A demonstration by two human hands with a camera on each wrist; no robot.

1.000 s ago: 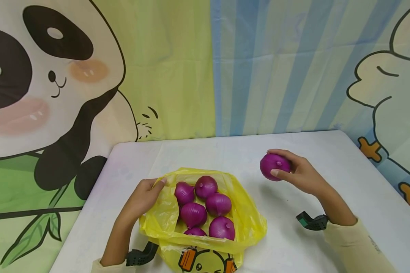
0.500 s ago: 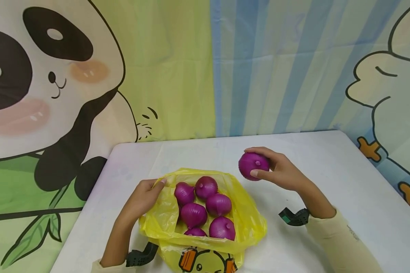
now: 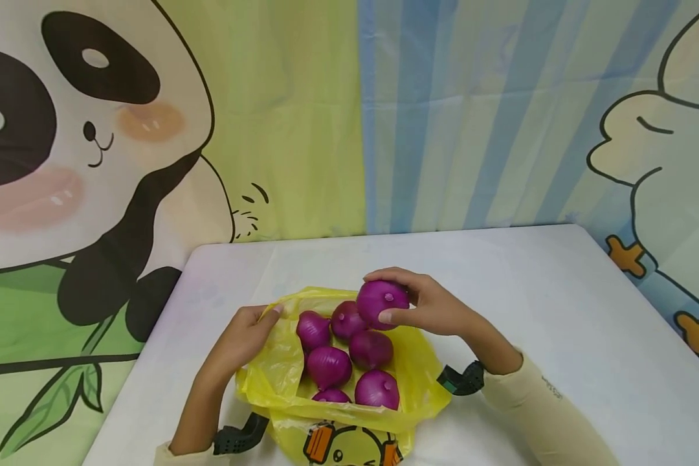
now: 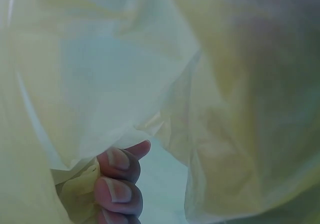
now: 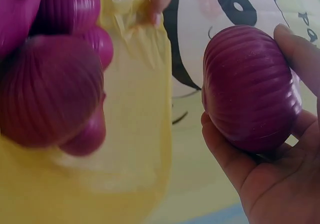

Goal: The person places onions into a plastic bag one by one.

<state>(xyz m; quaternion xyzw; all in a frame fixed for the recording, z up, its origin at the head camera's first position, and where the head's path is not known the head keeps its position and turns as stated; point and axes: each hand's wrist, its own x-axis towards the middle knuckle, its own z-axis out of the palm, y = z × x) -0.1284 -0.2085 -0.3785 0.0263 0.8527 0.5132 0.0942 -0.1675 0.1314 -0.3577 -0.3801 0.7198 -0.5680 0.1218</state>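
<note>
My right hand (image 3: 428, 303) holds a purple onion (image 3: 381, 304) over the far right part of a yellow plastic bag (image 3: 428, 382). In the right wrist view the held onion (image 5: 250, 89) has ridged, shiny skin, with fingers and thumb around its sides. Several more purple onions (image 3: 329, 367) lie inside the open bag, the nearest one partly hidden by its front rim. At the bag's left rim my left hand (image 3: 244, 336) pinches the plastic. The left wrist view shows curled fingertips (image 4: 120, 190) gripping the thin film, which fills most of that picture.
The bag stands on a white table (image 3: 501, 272), its front printed with a cartoon face (image 3: 355, 446). Behind the table hangs a cloth backdrop (image 3: 303, 129) with a panda and stripes. Each wrist wears a black camera mount (image 3: 466, 378).
My right hand has carried the onion leftward from the right side of the table to above the bag. The left hand and the bag have stayed nearly still.
</note>
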